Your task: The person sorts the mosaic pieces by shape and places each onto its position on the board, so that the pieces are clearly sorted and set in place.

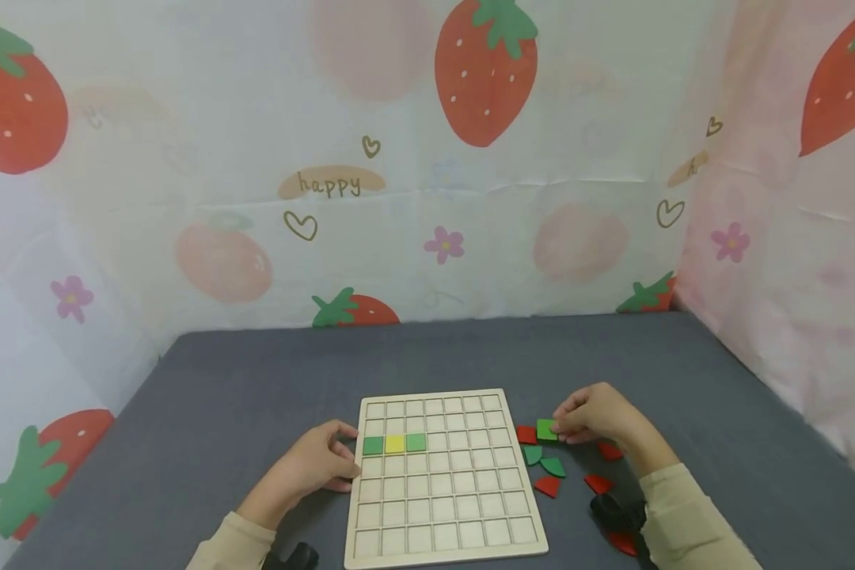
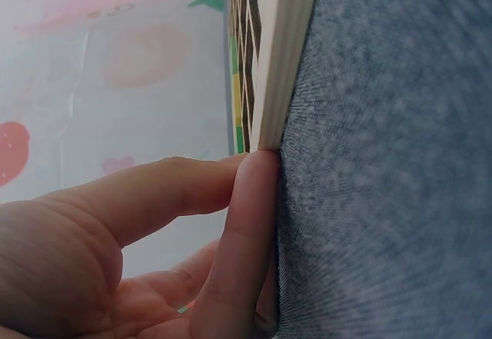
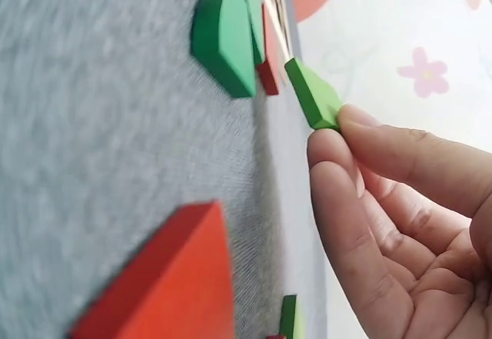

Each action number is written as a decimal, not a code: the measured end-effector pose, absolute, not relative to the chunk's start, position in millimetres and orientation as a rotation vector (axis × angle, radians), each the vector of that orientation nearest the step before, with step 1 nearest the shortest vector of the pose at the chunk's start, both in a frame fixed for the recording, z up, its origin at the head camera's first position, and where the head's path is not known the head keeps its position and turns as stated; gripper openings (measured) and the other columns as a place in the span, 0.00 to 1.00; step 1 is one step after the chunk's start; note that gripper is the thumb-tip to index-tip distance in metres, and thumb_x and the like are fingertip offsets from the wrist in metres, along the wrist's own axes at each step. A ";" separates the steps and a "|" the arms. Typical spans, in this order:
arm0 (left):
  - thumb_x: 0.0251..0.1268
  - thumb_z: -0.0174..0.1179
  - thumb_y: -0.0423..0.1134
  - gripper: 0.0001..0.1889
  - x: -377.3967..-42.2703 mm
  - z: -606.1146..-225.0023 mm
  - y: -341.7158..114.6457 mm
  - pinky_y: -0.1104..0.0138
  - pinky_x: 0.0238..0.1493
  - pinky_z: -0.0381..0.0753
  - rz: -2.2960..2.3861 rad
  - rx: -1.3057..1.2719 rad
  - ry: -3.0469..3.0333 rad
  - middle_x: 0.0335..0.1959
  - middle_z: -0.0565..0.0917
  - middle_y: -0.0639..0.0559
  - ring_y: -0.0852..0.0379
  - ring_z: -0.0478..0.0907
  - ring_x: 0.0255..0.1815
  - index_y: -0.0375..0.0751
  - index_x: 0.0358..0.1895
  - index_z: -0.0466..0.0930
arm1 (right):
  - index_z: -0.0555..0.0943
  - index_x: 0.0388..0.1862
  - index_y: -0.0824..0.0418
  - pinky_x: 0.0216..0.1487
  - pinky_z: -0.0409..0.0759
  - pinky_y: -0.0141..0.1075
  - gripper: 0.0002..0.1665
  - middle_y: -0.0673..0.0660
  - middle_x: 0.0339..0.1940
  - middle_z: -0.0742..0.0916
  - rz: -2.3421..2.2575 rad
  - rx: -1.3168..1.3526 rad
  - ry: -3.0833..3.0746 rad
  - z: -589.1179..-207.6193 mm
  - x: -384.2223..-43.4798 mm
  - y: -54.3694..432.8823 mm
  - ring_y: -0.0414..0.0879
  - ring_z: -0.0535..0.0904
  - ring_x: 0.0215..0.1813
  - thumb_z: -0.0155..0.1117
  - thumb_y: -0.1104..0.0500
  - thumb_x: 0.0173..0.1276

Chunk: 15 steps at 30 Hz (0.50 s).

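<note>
A pale wooden grid board [image 1: 442,507] lies on the grey cloth. Three squares sit side by side in its third row from the far edge: a green square [image 1: 374,446], a yellow square [image 1: 395,443] and another green square [image 1: 416,442]. Against the board's left edge rest the fingertips of my left hand [image 1: 317,463]; the left wrist view shows them touching the wooden side [image 2: 278,62]. To the right of the board, my right hand [image 1: 598,416] pinches a light green square tile [image 3: 311,93] between thumb and fingers, holding it tilted in the right wrist view.
Beside the board's right edge are a red piece [image 1: 526,435], green rounded pieces [image 1: 552,467] and a red quarter-round piece [image 1: 547,486]. More red pieces [image 1: 598,484] lie near my right wrist. A strawberry-print curtain [image 1: 470,261] stands behind the table.
</note>
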State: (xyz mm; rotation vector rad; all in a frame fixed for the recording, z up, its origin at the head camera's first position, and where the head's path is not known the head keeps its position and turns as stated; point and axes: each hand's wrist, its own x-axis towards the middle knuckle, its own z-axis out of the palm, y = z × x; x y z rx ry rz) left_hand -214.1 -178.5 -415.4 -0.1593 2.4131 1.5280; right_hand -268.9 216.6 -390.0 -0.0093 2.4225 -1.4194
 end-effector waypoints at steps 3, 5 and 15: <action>0.55 0.66 0.22 0.29 -212.9 -414.0 -179.4 0.61 0.30 0.87 1.526 -0.165 2.416 0.34 0.78 0.41 0.52 0.80 0.29 0.28 0.63 0.69 | 0.85 0.39 0.73 0.35 0.89 0.39 0.11 0.55 0.28 0.89 -1.457 -0.036 2.404 -388.3 -268.9 212.5 0.43 0.86 0.29 0.73 0.67 0.59; 0.55 0.66 0.22 0.30 -212.1 -413.1 -180.0 0.61 0.30 0.87 1.526 -0.167 2.417 0.34 0.78 0.41 0.51 0.80 0.29 0.28 0.63 0.69 | 0.85 0.39 0.73 0.35 0.89 0.39 0.11 0.55 0.27 0.89 -1.469 -0.049 2.395 -387.8 -269.0 209.4 0.44 0.87 0.29 0.73 0.67 0.59; 0.54 0.65 0.22 0.29 -213.1 -412.8 -179.0 0.62 0.29 0.87 1.534 -0.174 2.410 0.34 0.77 0.41 0.52 0.79 0.28 0.29 0.62 0.70 | 0.85 0.39 0.73 0.37 0.89 0.41 0.11 0.55 0.29 0.90 -1.463 -0.103 2.406 -386.5 -267.2 199.1 0.45 0.87 0.31 0.72 0.65 0.61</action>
